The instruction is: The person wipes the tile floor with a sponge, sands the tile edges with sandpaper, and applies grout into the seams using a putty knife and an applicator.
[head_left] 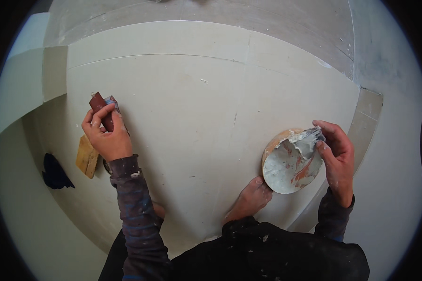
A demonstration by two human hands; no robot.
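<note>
My left hand (107, 131) holds a reddish-brown block (98, 102) with a grey-and-blue piece beside it, its fingers wrapped over them. Just below it, a yellowish wooden board (86, 158) is partly hidden behind my wrist. My right hand (336, 157) grips a putty-smeared grey scraper (308, 139) at the upper right rim of a round bowl (286, 173), which has a tan outer side and white putty with orange smears inside. Whether that hand also bears the bowl I cannot tell.
Around me is a pale floor (197, 122) with seams and specks, bordered by low ledges (368, 105) and walls (389, 206). A dark cloth-like object (55, 173) lies at the left. My bare right foot (248, 199) is beside the bowl; my left foot is mostly hidden by my arm.
</note>
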